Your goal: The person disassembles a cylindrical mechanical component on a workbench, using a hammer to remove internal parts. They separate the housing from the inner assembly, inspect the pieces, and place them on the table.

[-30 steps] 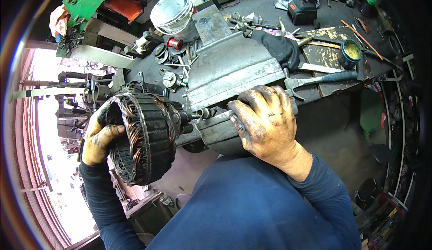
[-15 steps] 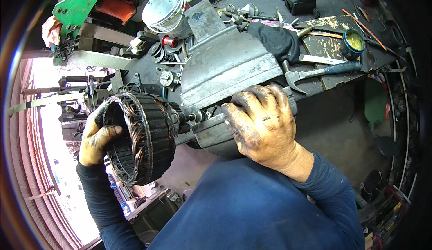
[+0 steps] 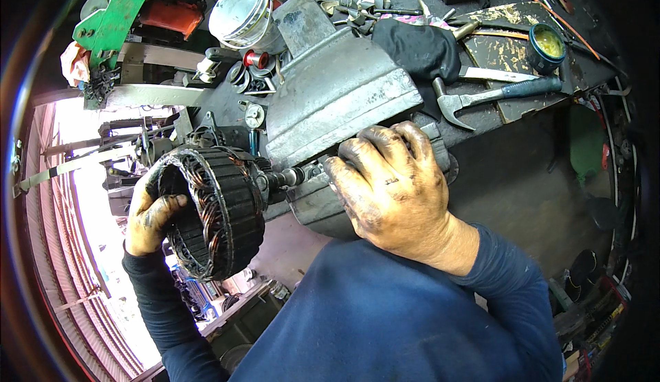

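Note:
My left hand (image 3: 152,218) grips the near rim of a blackened, ring-shaped stator (image 3: 234,210) with copper windings, its thumb hooked inside the opening. From the stator's right side a short metal shaft with a socket-like end (image 3: 294,176) points toward my right hand (image 3: 392,186). That hand is closed, its knuckles up and its fingers blackened with grease, over the near part of a large grey metal block (image 3: 344,117) that looks like a bench vise. Whatever lies under its fingers is hidden.
A claw hammer (image 3: 502,95) lies at the bench's right edge, near an open tub of yellowish grease (image 3: 546,44) and a black cloth (image 3: 416,49). A white bucket (image 3: 240,14) and a red spool (image 3: 256,59) stand behind. A green metal frame (image 3: 113,21) is at far left.
The whole view has shifted and turned slightly. Both hands keep their grips, and the stator stays in about the same place beside the grey block.

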`<state>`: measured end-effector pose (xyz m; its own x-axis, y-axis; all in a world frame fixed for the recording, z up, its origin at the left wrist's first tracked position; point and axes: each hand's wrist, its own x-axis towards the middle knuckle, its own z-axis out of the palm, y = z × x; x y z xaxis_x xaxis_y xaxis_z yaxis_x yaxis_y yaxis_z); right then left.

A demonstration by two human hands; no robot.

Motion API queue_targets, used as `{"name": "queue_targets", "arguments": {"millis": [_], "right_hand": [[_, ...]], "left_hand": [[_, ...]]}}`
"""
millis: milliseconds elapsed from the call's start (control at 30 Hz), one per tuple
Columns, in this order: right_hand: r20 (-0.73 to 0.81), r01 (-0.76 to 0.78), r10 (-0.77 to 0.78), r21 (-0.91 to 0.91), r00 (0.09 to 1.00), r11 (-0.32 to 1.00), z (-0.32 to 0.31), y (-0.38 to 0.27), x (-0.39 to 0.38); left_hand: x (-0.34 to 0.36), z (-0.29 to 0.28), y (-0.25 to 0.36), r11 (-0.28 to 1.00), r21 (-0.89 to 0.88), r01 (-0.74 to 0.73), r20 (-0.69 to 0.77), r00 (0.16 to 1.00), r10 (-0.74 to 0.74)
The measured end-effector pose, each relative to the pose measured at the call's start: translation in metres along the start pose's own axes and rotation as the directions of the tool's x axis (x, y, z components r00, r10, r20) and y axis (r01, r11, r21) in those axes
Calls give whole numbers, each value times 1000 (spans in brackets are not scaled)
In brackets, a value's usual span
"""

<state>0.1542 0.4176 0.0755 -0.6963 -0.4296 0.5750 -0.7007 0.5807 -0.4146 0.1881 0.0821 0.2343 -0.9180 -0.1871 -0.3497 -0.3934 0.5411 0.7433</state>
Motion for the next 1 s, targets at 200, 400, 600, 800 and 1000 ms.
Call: {"name": "queue_targets", "arguments": {"millis": [200, 400, 600, 800, 1000], "right_hand": [[84, -34, 27, 86, 996, 996, -4, -3, 7], [121, -9, -34, 335, 992, 942, 5, -13, 35], [110, 24, -72, 384, 991, 923, 17, -8, 47], [137, 23, -81, 377, 987, 926, 19, -5, 47], [139, 30, -89, 380, 986, 925, 20, -4, 45]], "left_hand": [[-2, 2, 4, 999, 33, 11, 7, 1000, -11], [1, 0, -2, 999, -16, -52, 20, 998, 52], [9, -6, 2, 997, -38, -60, 104, 992, 64], [4, 3, 7, 1000, -22, -20, 125, 992, 23], [0, 6, 9, 996, 37, -84, 73, 994, 81]]}}
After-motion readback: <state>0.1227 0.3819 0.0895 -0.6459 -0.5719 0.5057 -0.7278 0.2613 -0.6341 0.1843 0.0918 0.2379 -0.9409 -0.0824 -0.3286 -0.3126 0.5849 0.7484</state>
